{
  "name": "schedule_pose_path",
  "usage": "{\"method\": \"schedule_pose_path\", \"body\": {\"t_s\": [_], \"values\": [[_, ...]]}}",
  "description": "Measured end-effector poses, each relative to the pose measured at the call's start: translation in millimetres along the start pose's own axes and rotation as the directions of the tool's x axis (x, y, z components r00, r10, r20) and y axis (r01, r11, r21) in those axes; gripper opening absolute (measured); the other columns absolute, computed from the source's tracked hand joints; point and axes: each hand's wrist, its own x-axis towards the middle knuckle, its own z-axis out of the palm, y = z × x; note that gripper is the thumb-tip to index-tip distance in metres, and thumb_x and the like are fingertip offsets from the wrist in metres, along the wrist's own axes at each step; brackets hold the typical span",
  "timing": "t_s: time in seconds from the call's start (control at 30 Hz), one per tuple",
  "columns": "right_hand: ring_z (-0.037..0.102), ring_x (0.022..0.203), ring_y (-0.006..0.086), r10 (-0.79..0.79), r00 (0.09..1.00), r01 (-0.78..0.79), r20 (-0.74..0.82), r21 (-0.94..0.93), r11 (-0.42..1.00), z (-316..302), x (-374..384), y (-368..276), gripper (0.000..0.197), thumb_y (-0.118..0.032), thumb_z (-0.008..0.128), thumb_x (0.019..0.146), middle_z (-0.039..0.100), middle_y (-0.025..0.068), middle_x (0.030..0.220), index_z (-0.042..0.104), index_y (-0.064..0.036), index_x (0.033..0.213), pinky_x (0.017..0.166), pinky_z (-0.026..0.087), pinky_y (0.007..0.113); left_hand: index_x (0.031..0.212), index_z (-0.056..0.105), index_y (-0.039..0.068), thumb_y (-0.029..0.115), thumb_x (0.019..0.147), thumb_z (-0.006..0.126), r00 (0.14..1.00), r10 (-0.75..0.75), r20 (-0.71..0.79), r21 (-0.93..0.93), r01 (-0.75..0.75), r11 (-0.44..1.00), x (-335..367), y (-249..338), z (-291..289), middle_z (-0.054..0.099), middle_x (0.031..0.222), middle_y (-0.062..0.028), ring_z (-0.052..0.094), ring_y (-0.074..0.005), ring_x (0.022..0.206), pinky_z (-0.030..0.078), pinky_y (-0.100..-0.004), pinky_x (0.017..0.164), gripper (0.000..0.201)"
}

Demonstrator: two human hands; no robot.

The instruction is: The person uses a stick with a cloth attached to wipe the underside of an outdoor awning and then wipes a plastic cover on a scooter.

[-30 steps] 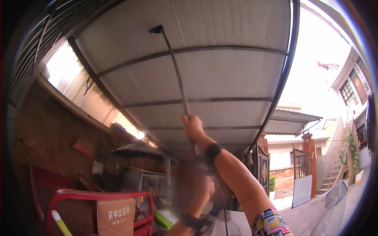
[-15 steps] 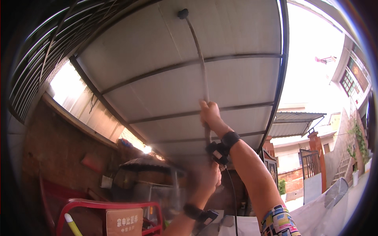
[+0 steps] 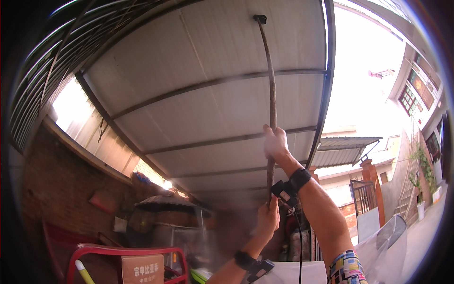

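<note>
A long, slightly crooked wooden pole (image 3: 273,99) rises through the middle of the view. At its upper end, a small dark head (image 3: 260,19) lies against or just below the pale roof panels (image 3: 222,104); I cannot tell what kind of head it is. My right hand (image 3: 275,142) is wrapped round the pole partway up, arm raised. Lower down, near the pole's bottom end, my left hand (image 3: 268,217) grips it too. Both wrists wear black straps with small dark devices, and a black cable hangs by the right forearm.
Dark metal beams (image 3: 227,81) cross the roof. A red metal frame (image 3: 127,248) with a brown panel stands at lower left, before a brick wall (image 3: 52,189). Curved bars (image 3: 42,71) are at upper left. On the right are a gate (image 3: 364,199) and a ladder (image 3: 406,194).
Both hands and the pole have shifted right in the picture, and the dark head has swung right along the roof. The view has turned slightly. Both grips stay on the pole.
</note>
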Motion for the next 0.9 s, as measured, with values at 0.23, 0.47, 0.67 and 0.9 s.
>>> {"method": "schedule_pose_path", "body": {"t_s": [0.23,0.47,0.67,0.9], "values": [[0.055,0.042,0.0232,-0.161,0.986,0.157,-0.045,-0.087,0.984,19.7,34.6,-38.7,0.034,-0.026,0.046,0.078,0.052,0.0143,0.053,0.049,0.006,0.069,0.039,0.046,0.033,0.055,0.031,0.015,0.052,0.082,0.039,0.993,0.098,0.071,-0.095,-0.091,0.991,14.7,42.3,6.4,0.021,0.042,0.0062,0.018,-0.0053,0.029,0.01,-0.0221,0.029,0.046],[0.051,0.04,0.0205,-0.203,0.973,0.211,0.106,-0.072,0.975,69.4,28.6,-98.4,0.036,-0.029,0.048,0.076,0.049,0.0092,0.053,0.045,0.0043,0.065,0.034,0.043,0.034,0.056,0.032,0.018,0.041,0.083,0.043,0.988,0.135,0.073,-0.175,-0.12,0.977,15.0,97.0,-13.2,0.021,0.045,0.0079,0.018,-0.0057,0.032,0.011,-0.0215,0.032,0.037],[0.056,0.047,0.026,-0.182,0.969,0.192,0.168,-0.044,0.98,112.6,23.0,-105.9,0.036,-0.028,0.048,0.074,0.053,0.0161,0.062,0.05,0.0085,0.071,0.04,0.047,0.036,0.058,0.035,0.017,0.044,0.083,0.042,0.991,0.132,-0.023,-0.103,-0.133,0.986,5.7,125.1,-49.6,0.023,0.045,0.007,0.021,-0.0066,0.034,0.013,-0.0217,0.033,0.037],[0.059,0.058,0.0289,-0.258,0.94,0.274,0.222,-0.044,0.961,157.5,16.5,-97.7,0.033,-0.026,0.049,0.074,0.056,0.0184,0.066,0.054,0.0066,0.074,0.05,0.049,0.037,0.055,0.03,0.014,0.048,0.083,0.037,0.977,0.204,-0.06,-0.091,-0.209,0.974,-2.2,134.5,-79.1,0.021,0.042,0.0051,0.017,-0.0054,0.029,0.01,-0.0218,0.03,0.045]]}}
